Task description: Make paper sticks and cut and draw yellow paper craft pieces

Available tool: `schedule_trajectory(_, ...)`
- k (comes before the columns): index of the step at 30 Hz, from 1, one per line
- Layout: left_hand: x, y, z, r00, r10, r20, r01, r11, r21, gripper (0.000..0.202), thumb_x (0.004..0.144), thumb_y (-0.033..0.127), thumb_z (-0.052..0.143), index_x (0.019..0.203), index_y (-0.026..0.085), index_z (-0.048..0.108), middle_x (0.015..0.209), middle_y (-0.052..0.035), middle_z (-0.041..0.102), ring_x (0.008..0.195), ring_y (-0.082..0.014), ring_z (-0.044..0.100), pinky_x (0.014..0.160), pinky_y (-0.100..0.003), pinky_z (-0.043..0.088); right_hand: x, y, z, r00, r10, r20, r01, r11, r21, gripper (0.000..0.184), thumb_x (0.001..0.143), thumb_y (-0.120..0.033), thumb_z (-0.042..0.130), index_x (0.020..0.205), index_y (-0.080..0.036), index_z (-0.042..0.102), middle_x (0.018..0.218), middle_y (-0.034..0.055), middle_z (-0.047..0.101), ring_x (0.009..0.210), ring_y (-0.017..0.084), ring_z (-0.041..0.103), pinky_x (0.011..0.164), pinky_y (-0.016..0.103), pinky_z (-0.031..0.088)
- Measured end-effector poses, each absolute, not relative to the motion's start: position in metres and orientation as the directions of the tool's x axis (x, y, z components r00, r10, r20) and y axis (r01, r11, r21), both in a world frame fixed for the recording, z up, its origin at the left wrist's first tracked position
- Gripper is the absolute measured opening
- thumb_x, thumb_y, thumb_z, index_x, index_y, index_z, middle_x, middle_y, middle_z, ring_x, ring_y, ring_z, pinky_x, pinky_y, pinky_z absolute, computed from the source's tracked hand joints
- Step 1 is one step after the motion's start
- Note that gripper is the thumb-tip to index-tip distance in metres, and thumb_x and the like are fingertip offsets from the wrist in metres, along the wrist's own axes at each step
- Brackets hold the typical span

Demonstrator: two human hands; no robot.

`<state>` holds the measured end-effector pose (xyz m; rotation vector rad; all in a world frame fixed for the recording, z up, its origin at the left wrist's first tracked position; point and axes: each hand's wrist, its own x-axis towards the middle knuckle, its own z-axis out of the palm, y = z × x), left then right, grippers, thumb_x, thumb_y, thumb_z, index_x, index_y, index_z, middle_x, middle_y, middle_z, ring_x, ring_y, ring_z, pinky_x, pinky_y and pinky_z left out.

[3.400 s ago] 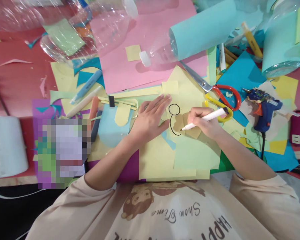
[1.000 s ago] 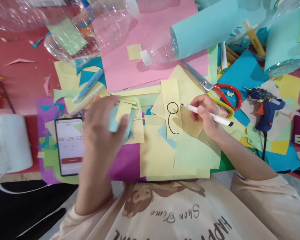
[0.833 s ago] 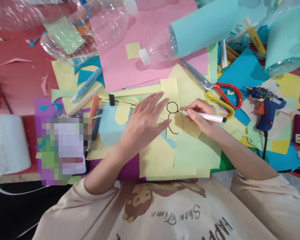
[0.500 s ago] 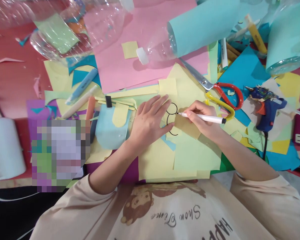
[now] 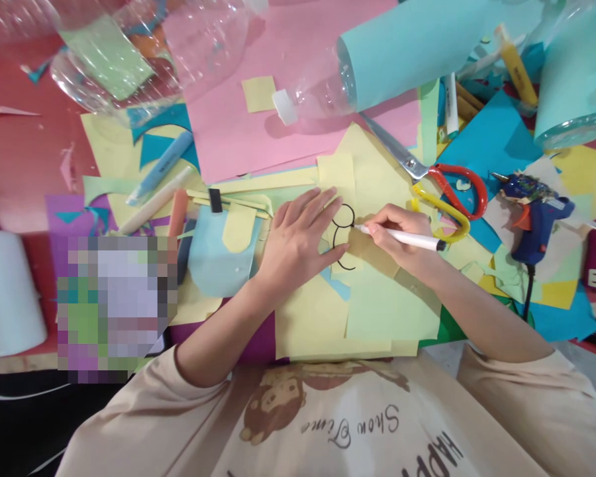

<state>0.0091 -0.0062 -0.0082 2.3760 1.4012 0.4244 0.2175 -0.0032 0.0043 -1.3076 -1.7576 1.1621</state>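
Note:
My right hand [image 5: 402, 238] grips a white marker [image 5: 417, 240] with a black end, its tip at a small yellow paper [image 5: 346, 246]. On that paper are curved black lines: a rounded loop above a larger open curve. My left hand [image 5: 300, 235] lies flat with fingers outstretched on the paper's left side, covering part of it. Beneath both are sheets of pale yellow paper [image 5: 312, 324] and a pale green sheet [image 5: 392, 308]. Scissors [image 5: 417, 169] with red and yellow handles lie just beyond my right hand.
A blue glue gun [image 5: 539, 222] rests at the right. At the back, a clear bottle wrapped in turquoise paper [image 5: 412, 56] lies on pink paper [image 5: 218, 132]. Several markers, such as a blue one [image 5: 161, 165], lie left. A white roll-like object [image 5: 10, 298] stands at the left edge.
The view has shifted slightly. The marker tip stays near the same spot by the black curves, and my left hand keeps its place on the paper.

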Motion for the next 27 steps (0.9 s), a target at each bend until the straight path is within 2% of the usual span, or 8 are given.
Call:
schedule_trajectory(7,0.0092,-0.0056,-0.0087,0.465,0.883,0.068,0.784,-0.446,0.431,0.056,0.086,0.043,0.059,0.137,0.022,0.047,0.145,-0.0099,0.05,0.136,-0.0313,0.044,0.108,-0.048,0.037,0.2198,-0.0035,0.004,-0.303,0.953,-0.003,0.413,0.129,-0.901,0.02,0.086,-0.028,0.057,0.069,-0.017,0.056,0.058,-0.0039,0.056,0.048,0.006,0.043,0.045,0.021,0.03)
schedule_trajectory(21,0.0088,-0.0055,-0.0093,0.465,0.883,0.062,0.785,-0.443,0.433,0.058,0.086,0.045,0.059,0.138,0.023,0.047,0.145,-0.0095,0.05,0.137,-0.0309,0.043,0.109,-0.047,0.036,0.2182,-0.0048,0.0087,-0.317,0.945,-0.083,0.408,0.057,-0.911,0.02,0.078,-0.02,0.054,0.059,-0.019,0.048,0.049,-0.0054,0.045,0.045,0.006,0.034,0.041,0.021,0.026)
schedule_trajectory(27,0.0096,-0.0056,-0.0102,0.453,0.89,0.053,0.793,-0.43,0.432,0.057,0.087,0.045,0.058,0.138,0.022,0.048,0.145,-0.0102,0.05,0.137,-0.0313,0.043,0.109,-0.047,0.036,0.2199,-0.0059,0.0051,-0.219,0.974,-0.051,0.332,0.026,-0.943,0.021,0.082,-0.025,0.055,0.062,-0.019,0.051,0.051,-0.0045,0.047,0.048,0.008,0.042,0.045,0.022,0.031)
